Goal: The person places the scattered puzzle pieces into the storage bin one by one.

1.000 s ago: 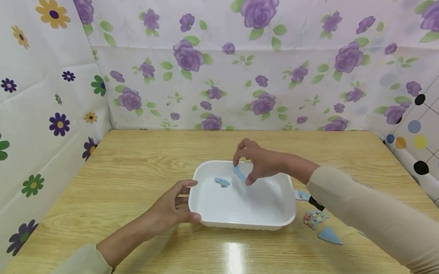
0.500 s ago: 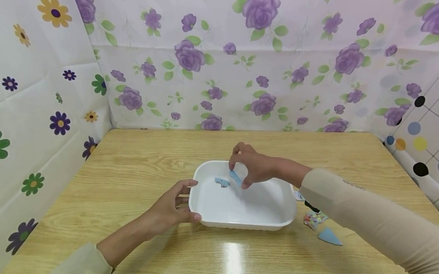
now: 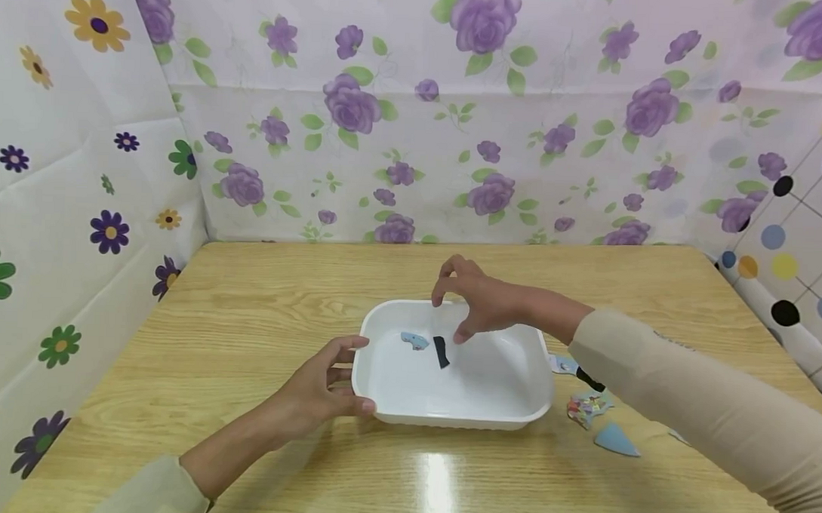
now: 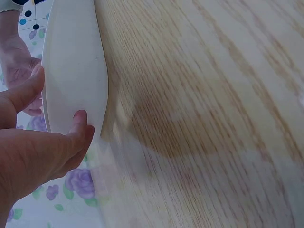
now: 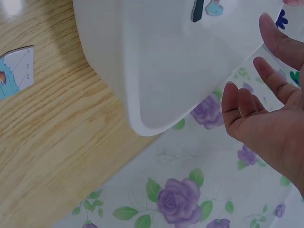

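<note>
My left hand [image 3: 314, 385] grips the left end of a white plastic tub [image 3: 488, 391]. In the left wrist view its thumb is at the rim and its fingers lie along the outer wall. Inside the tub lie a narrow black puzzle piece [image 3: 442, 352] and, left of it, a small light-blue puzzle piece [image 3: 415, 340]. Over the tub's back part hovers my right hand [image 3: 487, 301], thumb and fingers spread apart with nothing between them. The right wrist view shows this hand [image 5: 275, 114] beyond the rim, apart from the black piece [image 5: 197, 10].
Right of the tub on the wooden table [image 3: 281, 282] lie a multicoloured piece [image 3: 588, 406], a blue triangular piece [image 3: 617, 439] and a black piece [image 3: 590, 379] beside a light-blue one [image 3: 563, 364]. My right sleeve [image 3: 691, 402] passes over that side. Flowered sheets hang behind.
The right hand has let go of the narrow blue piece it pinched and risen slightly. A black piece now shows in the tub below it. The left hand has stayed put.
</note>
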### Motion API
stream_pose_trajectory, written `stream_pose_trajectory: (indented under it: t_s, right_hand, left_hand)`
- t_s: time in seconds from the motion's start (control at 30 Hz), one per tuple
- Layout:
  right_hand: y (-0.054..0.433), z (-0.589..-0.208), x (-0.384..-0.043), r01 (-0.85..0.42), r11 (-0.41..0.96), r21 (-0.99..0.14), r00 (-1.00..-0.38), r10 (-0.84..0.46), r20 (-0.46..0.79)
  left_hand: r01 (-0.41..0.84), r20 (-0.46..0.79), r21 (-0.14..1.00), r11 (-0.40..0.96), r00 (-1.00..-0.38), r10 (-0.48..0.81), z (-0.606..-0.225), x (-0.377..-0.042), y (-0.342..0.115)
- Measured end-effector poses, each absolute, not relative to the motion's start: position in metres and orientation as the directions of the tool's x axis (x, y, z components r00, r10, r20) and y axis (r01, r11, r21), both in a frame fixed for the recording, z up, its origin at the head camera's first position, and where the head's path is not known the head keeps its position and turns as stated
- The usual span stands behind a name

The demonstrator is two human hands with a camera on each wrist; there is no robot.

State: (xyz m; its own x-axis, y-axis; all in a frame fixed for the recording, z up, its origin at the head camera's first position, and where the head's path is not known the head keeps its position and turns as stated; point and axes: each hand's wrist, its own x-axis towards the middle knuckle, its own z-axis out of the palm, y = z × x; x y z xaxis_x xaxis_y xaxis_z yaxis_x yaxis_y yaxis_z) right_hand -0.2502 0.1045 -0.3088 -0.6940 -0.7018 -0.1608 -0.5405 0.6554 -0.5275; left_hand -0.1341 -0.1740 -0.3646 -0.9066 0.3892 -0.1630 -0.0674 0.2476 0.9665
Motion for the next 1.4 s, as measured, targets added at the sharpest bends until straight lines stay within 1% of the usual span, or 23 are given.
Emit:
stream_pose_trajectory:
  t_s: [0.37,0.73,1.0,1.23,1.4]
  right_hand:
    - [0.113,-0.309,-0.248,-0.539,0.646,-0.54,-0.699,-0.701,-0.142]
    - [0.144,-0.309,-0.249,-0.518,0.664,-0.539,-0.716,-0.681,-0.151]
    - [0.158,-0.309,-0.251,-0.485,0.658,-0.575,-0.726,-0.67,-0.154]
    - [0.172,-0.302,-0.254,-0.481,0.625,-0.615,-0.712,-0.688,-0.143]
    - [0.189,-0.302,-0.254,-0.456,0.63,-0.629,-0.725,-0.673,-0.149]
  left_hand:
    - [-0.079,-0.174,0.966,0.246,-0.903,0.393,-0.364,-0.134,-0.174]
    - [-0.077,-0.172,0.966,0.248,-0.905,0.389,-0.362,-0.133,-0.173]
    - [-0.072,-0.17,0.967,0.246,-0.898,0.406,-0.361,-0.132,-0.174]
    - [-0.069,-0.169,0.965,0.252,-0.9,0.402,-0.361,-0.132,-0.174]
    - [-0.067,-0.169,0.964,0.256,-0.9,0.401,-0.36,-0.132,-0.173]
